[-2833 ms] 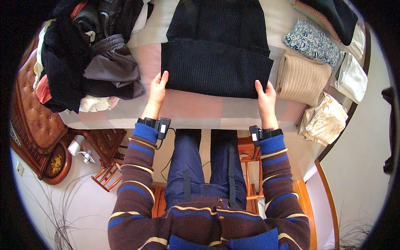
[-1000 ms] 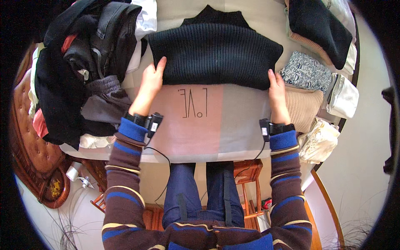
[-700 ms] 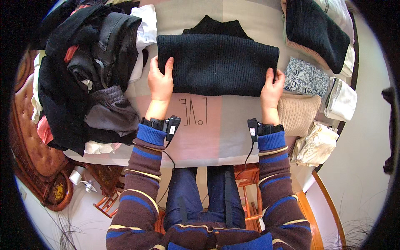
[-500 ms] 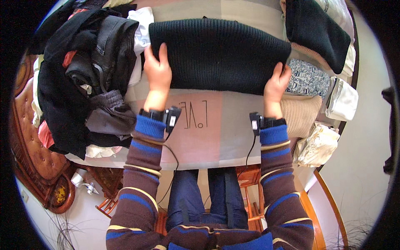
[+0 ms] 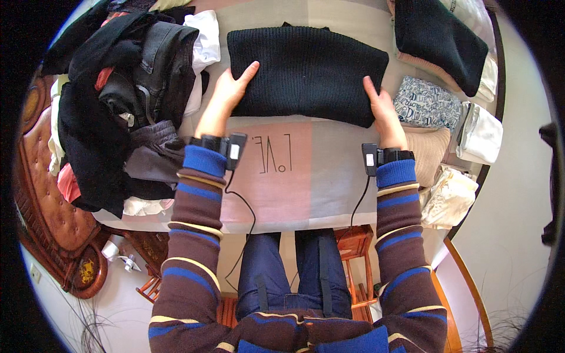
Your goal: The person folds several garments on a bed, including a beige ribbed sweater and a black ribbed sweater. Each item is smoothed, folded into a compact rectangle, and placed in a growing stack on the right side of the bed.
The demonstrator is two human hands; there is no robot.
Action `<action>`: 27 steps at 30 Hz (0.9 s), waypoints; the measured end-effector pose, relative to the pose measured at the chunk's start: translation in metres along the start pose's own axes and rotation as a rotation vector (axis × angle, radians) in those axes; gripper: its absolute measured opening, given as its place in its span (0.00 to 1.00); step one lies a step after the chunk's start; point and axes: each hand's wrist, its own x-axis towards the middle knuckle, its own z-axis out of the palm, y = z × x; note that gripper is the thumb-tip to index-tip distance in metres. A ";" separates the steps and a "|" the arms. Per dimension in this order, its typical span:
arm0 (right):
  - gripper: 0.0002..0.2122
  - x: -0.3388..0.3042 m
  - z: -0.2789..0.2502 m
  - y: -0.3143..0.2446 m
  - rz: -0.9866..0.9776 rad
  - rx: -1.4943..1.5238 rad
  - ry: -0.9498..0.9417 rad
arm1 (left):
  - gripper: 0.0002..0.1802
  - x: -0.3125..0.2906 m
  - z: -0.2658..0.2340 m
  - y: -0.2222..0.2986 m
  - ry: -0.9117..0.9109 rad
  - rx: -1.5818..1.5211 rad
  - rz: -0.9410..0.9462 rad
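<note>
A black ribbed knit garment [image 5: 306, 76], folded into a wide band, lies across the bed in front of me. My left hand [image 5: 231, 91] grips its left end, thumb on top and the other fingers hidden beneath or behind the edge. At the opposite end my right hand [image 5: 384, 112] has its thumb on the knit, with its fingers tucked under the edge and mostly hidden. Both wrists carry a black strap with a small cabled box.
To the left rises a heap of loose dark clothes [image 5: 94, 129], with a white cloth [image 5: 205, 38] beside it. Folded garments line the right: a black one [image 5: 441, 50], a patterned one [image 5: 428, 101], a beige knit [image 5: 421, 147] and white ones [image 5: 479, 138]. A wooden stool [image 5: 355, 241] stands below the bed's near edge.
The garment's two ends have come closer together, so the black band looks shorter. My left hand has shifted slightly right and my right hand slightly left along with them.
</note>
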 end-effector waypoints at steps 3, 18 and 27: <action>0.29 -0.018 -0.012 -0.008 -0.083 0.264 -0.234 | 0.32 -0.009 -0.022 0.002 -0.325 -0.487 -0.071; 0.28 -0.163 -0.040 0.070 -0.782 -1.400 -0.184 | 0.33 -0.156 -0.040 -0.094 -0.181 1.132 0.865; 0.25 -0.195 0.016 0.088 -0.866 -0.903 0.137 | 0.38 -0.204 0.032 -0.065 0.074 0.792 0.814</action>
